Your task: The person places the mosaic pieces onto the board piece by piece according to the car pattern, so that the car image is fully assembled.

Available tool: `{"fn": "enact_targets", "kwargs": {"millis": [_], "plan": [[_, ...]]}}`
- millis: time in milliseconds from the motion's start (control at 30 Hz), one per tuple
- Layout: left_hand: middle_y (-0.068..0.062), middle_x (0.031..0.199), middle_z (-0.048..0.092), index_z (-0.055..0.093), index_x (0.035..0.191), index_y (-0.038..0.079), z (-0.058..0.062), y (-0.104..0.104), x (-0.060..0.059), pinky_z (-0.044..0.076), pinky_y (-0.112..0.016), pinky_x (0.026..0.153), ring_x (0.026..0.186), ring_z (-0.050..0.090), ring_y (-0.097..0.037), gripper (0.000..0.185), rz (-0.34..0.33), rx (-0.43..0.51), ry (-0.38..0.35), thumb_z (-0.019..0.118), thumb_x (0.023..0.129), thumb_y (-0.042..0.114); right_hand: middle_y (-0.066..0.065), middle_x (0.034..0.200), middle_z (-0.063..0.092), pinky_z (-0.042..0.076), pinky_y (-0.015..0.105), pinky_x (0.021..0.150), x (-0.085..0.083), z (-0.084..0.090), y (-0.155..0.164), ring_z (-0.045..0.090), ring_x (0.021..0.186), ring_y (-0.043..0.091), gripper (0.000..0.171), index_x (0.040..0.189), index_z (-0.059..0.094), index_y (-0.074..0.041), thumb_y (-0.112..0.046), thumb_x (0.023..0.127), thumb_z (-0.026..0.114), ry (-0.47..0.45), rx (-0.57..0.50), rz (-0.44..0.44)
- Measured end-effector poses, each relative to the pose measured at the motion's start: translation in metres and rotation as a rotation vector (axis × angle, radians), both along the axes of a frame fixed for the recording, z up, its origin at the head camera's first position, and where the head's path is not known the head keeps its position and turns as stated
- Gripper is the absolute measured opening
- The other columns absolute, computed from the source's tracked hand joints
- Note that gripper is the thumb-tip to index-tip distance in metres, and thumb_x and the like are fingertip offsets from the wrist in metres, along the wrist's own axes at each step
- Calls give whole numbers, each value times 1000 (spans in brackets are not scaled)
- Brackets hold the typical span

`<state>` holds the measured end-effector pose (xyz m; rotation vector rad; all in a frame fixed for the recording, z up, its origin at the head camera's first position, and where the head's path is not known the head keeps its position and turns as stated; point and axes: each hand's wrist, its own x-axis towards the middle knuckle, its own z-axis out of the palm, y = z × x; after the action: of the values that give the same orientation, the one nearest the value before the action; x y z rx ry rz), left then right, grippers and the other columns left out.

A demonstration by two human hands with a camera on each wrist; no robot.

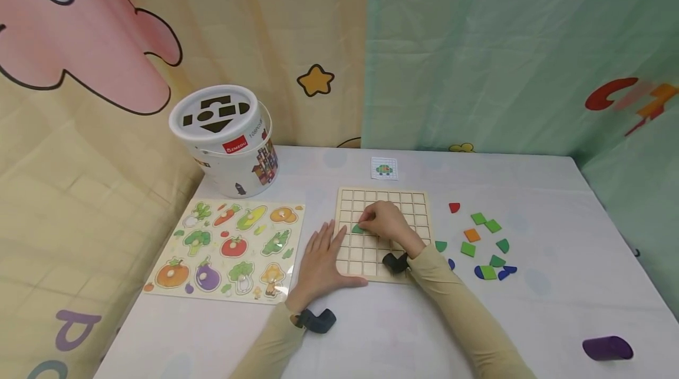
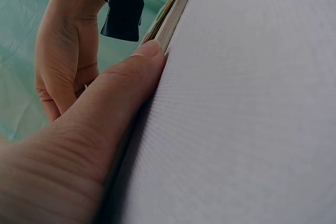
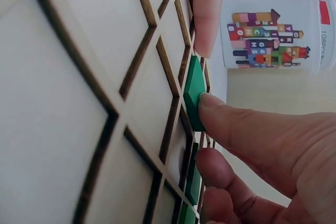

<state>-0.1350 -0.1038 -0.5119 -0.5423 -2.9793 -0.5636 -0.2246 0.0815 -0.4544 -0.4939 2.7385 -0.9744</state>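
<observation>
A wooden grid board [image 1: 350,267] lies mid-table. My right hand [image 1: 387,221] is over its upper left part, thumb and fingertips pinching a green piece [image 1: 357,229]. In the right wrist view the thumb presses the flat green piece [image 3: 195,90] among the raised grid lines, and another green piece [image 3: 193,179] sits by the curled fingers. My left hand [image 1: 320,261] lies spread at the board's near left corner, fingers along the left edge. In the left wrist view its thumb [image 2: 126,72] rests along the board's front edge.
Loose green, orange, red and blue pieces, including an orange square [image 1: 471,235], lie right of the board. A small picture card [image 1: 384,169] is behind it. Leftward are a vegetable puzzle [image 1: 220,255] and a white bucket [image 1: 228,172]. A purple cylinder [image 1: 607,348] lies front right.
</observation>
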Motion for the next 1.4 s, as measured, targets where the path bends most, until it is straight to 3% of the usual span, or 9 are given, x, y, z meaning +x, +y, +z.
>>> {"fn": "enact_targets", "kwargs": {"millis": [233, 467, 567, 733, 933, 1067, 1233, 1400], "plan": [[-15, 156, 13, 22, 152, 14, 0, 1, 0, 1, -37, 114, 143, 4, -25, 124, 3, -5, -10, 58, 58, 86, -9, 72, 66, 42, 26, 54, 1, 1, 3, 52, 60, 10, 7, 79, 75, -18, -23, 83, 75, -3, 74, 1], [-15, 156, 14, 23, 152, 14, -1, -1, -1, 1, -37, 115, 143, 6, -26, 123, 10, 0, -1, 59, 58, 85, 1, 99, 71, 39, 24, 54, 4, 6, 11, 43, 55, 10, 17, 104, 75, -12, -13, 89, 66, -10, 110, 157], [-15, 156, 15, 24, 152, 14, -1, -2, -2, 2, -38, 115, 143, 7, -27, 123, 11, 6, 11, 62, 58, 84, 3, 100, 70, 37, 24, 52, 5, 5, 15, 38, 51, 11, 22, 111, 72, -9, -10, 91, 62, 0, 77, 228], [-15, 156, 14, 23, 152, 14, -3, -2, -3, 2, -38, 114, 143, 7, -27, 124, 10, 1, 12, 61, 58, 84, 3, 92, 63, 41, 27, 59, 9, 3, 34, 44, 63, 12, 27, 117, 68, -4, -9, 91, 63, 55, -40, 272], [-13, 156, 15, 24, 152, 14, -5, 0, -3, 2, -39, 115, 143, 6, -26, 124, 8, 10, 4, 61, 58, 85, -1, 84, 59, 43, 28, 55, 16, 4, 75, 47, 63, 13, 24, 111, 69, -2, -15, 91, 65, 95, -122, 190], [-15, 155, 17, 26, 151, 12, -4, 0, -2, 4, -41, 115, 143, 8, -28, 123, 5, 33, 22, 65, 57, 81, 1, 86, 62, 45, 28, 55, 25, 6, 107, 52, 67, 14, 23, 109, 70, -2, -16, 91, 65, 97, -99, 94], [-13, 156, 14, 24, 152, 13, -2, 0, -1, 2, -39, 115, 143, 5, -26, 123, 9, 37, -9, 67, 57, 80, 4, 91, 63, 47, 31, 56, 37, 9, 145, 54, 73, 17, 23, 108, 69, -2, -16, 92, 65, 82, -54, -3], [-14, 156, 15, 25, 151, 12, 0, 1, 0, 3, -40, 115, 143, 6, -27, 123, 7, 45, -2, 67, 57, 80, 3, 87, 63, 46, 31, 57, 47, 14, 173, 54, 73, 19, 14, 98, 71, -4, -14, 89, 67, 75, 16, -81]]}}
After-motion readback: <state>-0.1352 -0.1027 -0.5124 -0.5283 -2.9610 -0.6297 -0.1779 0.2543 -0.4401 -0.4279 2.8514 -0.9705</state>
